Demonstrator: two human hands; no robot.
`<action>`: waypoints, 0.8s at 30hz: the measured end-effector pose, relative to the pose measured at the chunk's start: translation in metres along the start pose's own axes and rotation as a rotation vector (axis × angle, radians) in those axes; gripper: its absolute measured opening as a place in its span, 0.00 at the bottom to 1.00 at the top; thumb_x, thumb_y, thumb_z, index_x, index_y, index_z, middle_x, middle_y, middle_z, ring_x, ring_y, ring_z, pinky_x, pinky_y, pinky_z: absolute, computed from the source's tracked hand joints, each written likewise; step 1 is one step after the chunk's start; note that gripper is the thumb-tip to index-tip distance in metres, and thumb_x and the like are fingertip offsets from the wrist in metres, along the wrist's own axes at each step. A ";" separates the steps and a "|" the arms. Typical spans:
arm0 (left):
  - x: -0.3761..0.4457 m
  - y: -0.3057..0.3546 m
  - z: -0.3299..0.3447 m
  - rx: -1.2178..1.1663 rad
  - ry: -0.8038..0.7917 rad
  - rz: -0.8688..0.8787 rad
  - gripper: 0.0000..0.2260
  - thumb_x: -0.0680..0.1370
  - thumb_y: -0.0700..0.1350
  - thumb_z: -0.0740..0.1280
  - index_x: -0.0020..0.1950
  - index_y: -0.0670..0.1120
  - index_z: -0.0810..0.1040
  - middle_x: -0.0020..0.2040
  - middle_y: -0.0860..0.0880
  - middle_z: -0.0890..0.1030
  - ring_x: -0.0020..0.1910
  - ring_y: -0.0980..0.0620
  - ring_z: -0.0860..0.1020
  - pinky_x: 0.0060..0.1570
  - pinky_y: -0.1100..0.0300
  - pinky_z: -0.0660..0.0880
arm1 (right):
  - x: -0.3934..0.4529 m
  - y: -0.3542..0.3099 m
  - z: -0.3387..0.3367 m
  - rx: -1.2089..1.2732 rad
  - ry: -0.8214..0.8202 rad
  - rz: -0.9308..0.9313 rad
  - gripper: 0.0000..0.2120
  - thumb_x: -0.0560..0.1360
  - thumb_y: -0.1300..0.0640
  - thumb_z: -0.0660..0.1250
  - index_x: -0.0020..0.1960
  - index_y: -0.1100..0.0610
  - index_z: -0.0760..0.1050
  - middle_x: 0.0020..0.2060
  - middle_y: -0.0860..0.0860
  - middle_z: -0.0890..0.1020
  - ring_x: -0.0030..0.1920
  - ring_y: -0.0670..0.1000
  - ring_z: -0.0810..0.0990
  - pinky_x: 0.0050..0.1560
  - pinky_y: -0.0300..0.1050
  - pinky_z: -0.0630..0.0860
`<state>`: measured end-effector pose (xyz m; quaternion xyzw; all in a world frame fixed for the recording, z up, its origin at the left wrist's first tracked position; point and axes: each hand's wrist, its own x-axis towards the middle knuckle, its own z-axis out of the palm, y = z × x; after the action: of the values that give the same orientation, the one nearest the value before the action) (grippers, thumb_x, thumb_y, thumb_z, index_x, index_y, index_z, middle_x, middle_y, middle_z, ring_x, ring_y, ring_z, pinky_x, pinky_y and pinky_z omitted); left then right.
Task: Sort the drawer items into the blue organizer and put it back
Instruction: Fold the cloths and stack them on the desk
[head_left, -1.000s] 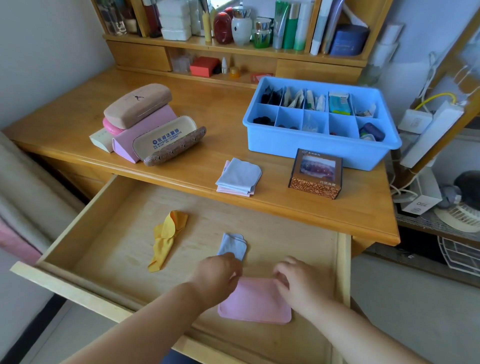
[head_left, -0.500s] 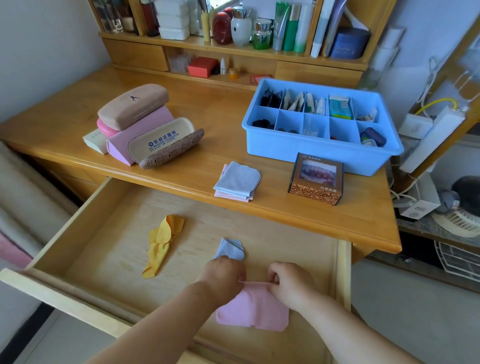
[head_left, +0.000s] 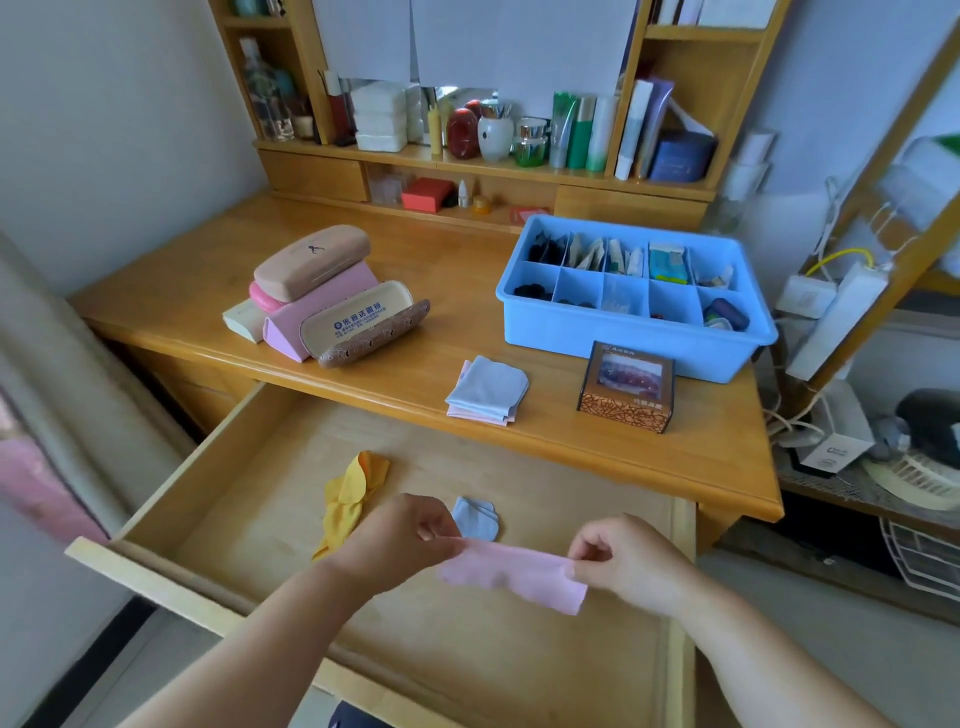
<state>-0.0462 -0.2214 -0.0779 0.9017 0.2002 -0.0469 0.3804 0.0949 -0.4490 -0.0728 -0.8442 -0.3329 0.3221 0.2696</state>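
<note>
Both hands pinch the pink cloth (head_left: 511, 574) — left hand (head_left: 400, 540) at its left top corner, right hand (head_left: 621, 564) at its right top corner, thumb against forefinger on each; the other fingers are curled in. Cloth is stretched between them and held above the drawer (head_left: 249, 467) floor; one second ago it lay flat on that floor under both hands, half a second ago its near edge was being gathered. Reading: lifted and pulled taut, probably to fold it — that would match the folded stack on the desk.

Counts, drawer: 1 pink cloth (in hand); 1 small light-blue cloth (head_left: 475, 517) lying just behind the hands; 1 crumpled yellow cloth (head_left: 348, 493) to the left, well apart from the blue one. So 3 cloths remain unsorted.

Counts, desk (head_left: 452, 270): 1 stack of folded cloths (head_left: 488, 389), light blue on top with pink edges beneath, number of layers not countable from here; 1 brown patterned box (head_left: 626, 387) just in front of the blue organizer (head_left: 623, 330); 1 organizer, two rows of compartments, most holding small items, contents too small to name. Left side: a pile of glasses cases (head_left: 332, 296), 4 as far as I can tell, plus a pale flat box at its left edge.

Organizer sits on the desk, not in the drawer; return step not yet begun.
</note>
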 end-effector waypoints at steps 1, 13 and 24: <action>0.002 0.000 0.000 -0.036 0.039 -0.025 0.08 0.72 0.46 0.73 0.35 0.55 0.77 0.32 0.57 0.78 0.31 0.65 0.73 0.32 0.72 0.68 | 0.001 -0.003 -0.001 0.044 0.022 0.008 0.07 0.71 0.56 0.70 0.35 0.50 0.78 0.28 0.42 0.78 0.29 0.39 0.72 0.31 0.32 0.67; 0.006 0.022 0.000 -0.525 0.356 -0.196 0.08 0.71 0.40 0.74 0.32 0.48 0.80 0.27 0.53 0.80 0.28 0.58 0.77 0.32 0.63 0.76 | 0.005 -0.024 -0.005 0.641 0.188 0.185 0.05 0.72 0.64 0.68 0.38 0.60 0.76 0.34 0.54 0.78 0.35 0.52 0.77 0.36 0.43 0.78; -0.017 0.082 0.058 -0.532 0.425 -0.061 0.09 0.73 0.44 0.72 0.35 0.45 0.77 0.21 0.54 0.75 0.21 0.59 0.71 0.24 0.71 0.65 | 0.000 -0.054 0.021 0.787 0.181 0.172 0.08 0.73 0.58 0.66 0.37 0.58 0.80 0.34 0.57 0.85 0.37 0.51 0.85 0.40 0.43 0.79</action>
<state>-0.0251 -0.3200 -0.0600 0.7542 0.3070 0.1846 0.5503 0.0589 -0.4101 -0.0504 -0.7263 -0.0876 0.3706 0.5722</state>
